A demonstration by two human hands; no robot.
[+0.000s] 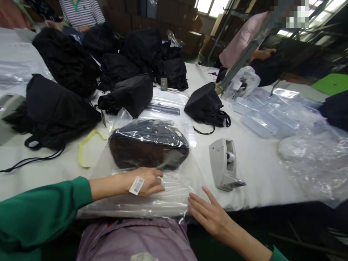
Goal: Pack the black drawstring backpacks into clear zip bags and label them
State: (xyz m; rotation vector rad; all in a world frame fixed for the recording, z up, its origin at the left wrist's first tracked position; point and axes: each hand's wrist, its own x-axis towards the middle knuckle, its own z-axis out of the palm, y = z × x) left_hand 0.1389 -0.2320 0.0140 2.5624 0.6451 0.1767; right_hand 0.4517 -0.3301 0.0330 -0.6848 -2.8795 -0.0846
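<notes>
A: Where is the dark bag [149, 156]?

B: It sits in the middle of the frame, on the white surface [261, 174]. It looks tucked inside the clear plastic [174, 192] already, so that part seems done.

A: And what seems left?

B: The near end of the plastic lies loose and wide below the bag. No tape shows on it, so it does not look closed yet. A gray tape holder [217, 163] stands to the right, with no hand on it.

A: What about the hands?

B: The left hand [148, 182] is over the plastic with its fingers bent — nobody can tell if they pinch it. The right hand [208, 214] is at the plastic's right edge, its fingers stretched out and gripping nothing.

A: What is hard to see?

B: Shine covers bits of the bag, and its underside is hidden. The white sticker [136, 185] at the left wrist has print too tiny to read. The right sleeve [277, 255] is cut off at the bottom.
</notes>
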